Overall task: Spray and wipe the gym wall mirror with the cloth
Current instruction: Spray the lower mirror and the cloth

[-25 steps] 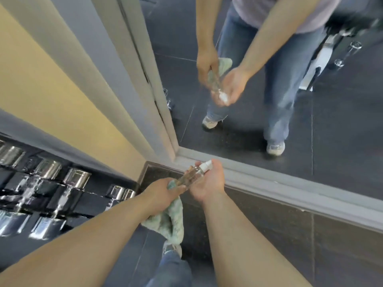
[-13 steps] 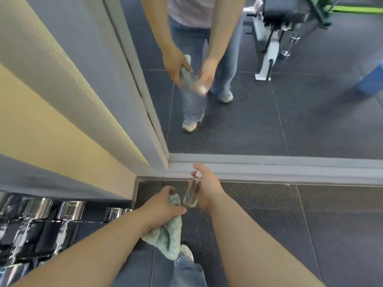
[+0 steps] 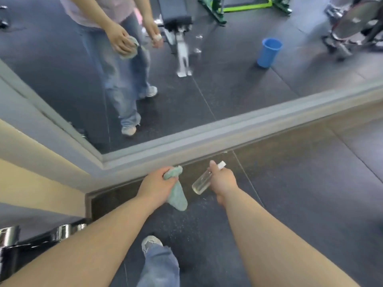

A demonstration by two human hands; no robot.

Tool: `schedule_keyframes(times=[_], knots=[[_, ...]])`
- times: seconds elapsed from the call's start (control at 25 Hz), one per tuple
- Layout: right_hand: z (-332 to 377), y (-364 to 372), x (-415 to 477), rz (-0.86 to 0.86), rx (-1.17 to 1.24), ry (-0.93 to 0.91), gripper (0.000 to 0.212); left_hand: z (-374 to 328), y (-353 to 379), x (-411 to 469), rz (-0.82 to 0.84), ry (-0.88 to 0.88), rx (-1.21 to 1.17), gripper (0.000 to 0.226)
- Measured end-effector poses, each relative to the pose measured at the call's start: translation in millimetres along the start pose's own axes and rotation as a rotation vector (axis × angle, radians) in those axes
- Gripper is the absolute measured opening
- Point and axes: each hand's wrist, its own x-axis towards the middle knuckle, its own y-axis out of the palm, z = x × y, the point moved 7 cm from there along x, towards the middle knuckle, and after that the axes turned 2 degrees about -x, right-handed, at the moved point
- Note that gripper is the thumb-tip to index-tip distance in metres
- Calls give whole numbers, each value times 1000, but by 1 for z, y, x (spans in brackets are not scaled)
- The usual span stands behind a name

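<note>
Two outstretched grips [image 3: 157, 187] [image 3: 223, 180]: cloth [image 3: 177, 196], bottle [image 3: 201, 182]

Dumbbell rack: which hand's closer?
Left. The left hand, gripping the cloth, is up and right of the dumbbell rack; the right hand, holding the spray bottle, sits farther right.

Fluffy terry cloth [image 3: 176, 193], clear glossy plastic bottle [image 3: 202, 181], matt speckled rubber floor [image 3: 300, 193], shiny chrome dumbbells [image 3: 62, 233].
</note>
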Motion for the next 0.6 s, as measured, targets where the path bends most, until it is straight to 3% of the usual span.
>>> schedule_keyframes(times=[0.12, 0.24, 0.48, 0.6], knots=[[-43, -145, -22, -191, 68, 6, 44, -58, 108, -32, -36, 101, 308, 27], [-90, -262, -35, -340, 154, 75, 37, -124, 190, -64, -95, 289, 280, 39], [-155, -404, -31, -535, 289, 167, 29, -219, 353, -74, 347, 457, 279, 52], [-159, -469, -4, -656, 327, 187, 24, -266, 421, -42, 431, 421, 352, 38]])
